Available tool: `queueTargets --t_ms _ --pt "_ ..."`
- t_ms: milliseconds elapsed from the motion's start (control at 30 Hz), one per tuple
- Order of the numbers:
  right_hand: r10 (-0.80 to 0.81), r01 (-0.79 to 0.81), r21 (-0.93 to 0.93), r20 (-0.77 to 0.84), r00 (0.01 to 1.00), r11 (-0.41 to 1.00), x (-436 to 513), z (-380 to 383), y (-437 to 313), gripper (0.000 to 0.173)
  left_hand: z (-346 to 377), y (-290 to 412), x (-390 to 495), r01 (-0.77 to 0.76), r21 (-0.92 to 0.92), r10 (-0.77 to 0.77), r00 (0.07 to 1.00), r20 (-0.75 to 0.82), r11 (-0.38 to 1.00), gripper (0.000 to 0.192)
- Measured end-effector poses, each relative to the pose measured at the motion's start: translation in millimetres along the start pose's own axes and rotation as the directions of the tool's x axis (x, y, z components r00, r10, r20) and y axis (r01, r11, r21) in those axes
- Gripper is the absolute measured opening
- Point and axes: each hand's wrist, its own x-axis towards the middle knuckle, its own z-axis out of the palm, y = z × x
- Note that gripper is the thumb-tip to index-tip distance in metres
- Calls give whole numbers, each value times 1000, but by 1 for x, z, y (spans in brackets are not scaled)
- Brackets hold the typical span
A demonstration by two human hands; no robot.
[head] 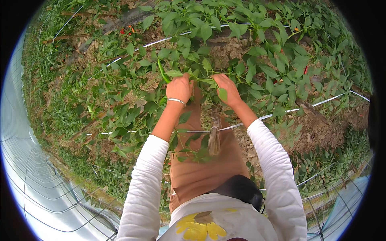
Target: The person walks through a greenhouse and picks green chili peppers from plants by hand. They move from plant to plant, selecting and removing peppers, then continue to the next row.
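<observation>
My left hand (180,87), with a thin band at the wrist, is closed around a long green chili pepper (163,71) that sticks out past its upper left side. Its thumb and forefinger are near a leafy stem. To its right, my right hand (228,89) has its fingertips at a thin pepper plant stem (224,73); whether it grips the stem is not clear. A leaf (222,94) hangs against this hand. Pepper foliage (193,55) lies just beyond both hands and partly hides the fingertips.
White strings (265,117) cross the rows in front of my legs and farther up (156,42). A wooden stake (214,138) with string around it stands before my legs. Another wooden piece (312,111) lies right. Red peppers (122,31) show upper left. Plastic greenhouse sheeting (39,180) curves along the left.
</observation>
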Motion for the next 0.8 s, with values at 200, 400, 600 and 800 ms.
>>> queueTargets --t_ms 200,400,600,800 --pt "17 28 -185 240 971 982 -12 9 -31 45 -16 9 68 -29 18 30 996 -82 999 13" --pt "-33 66 -174 182 983 983 -7 28 -45 33 4 100 95 -670 76 423 548 721 739 18" --pt "173 -124 -249 186 967 960 -3 27 -68 36 8 92 97 -631 73 448 623 641 772 15" --pt "264 -251 84 -242 934 964 -34 7 -91 34 -22 -21 98 -443 129 406 882 238 887 21"
